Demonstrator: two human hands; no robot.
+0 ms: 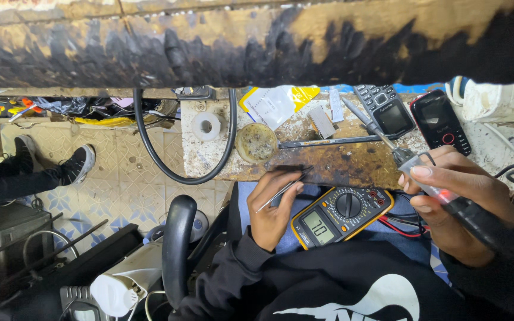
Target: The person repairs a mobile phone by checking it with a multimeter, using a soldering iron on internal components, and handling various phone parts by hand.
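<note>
My left hand (272, 208) is closed on thin metal tweezers (284, 191), whose tips point toward the bench edge. In my right hand (456, 205) is a soldering iron (403, 156) with a black handle and a small red light; its tip reaches over the stained wooden bench (340, 160). A yellow and black multimeter (340, 217) lies on my lap between the hands, display lit, with red and black leads trailing right.
On the bench lie two button phones (388, 110) (441, 122), a round tin (256, 142), a tape roll (207, 126) and a plastic packet (275, 104). A black cable (150, 148) loops off the edge. Another person's sneakered feet (78, 163) rest at left. A black armrest (176, 249) stands near my left elbow.
</note>
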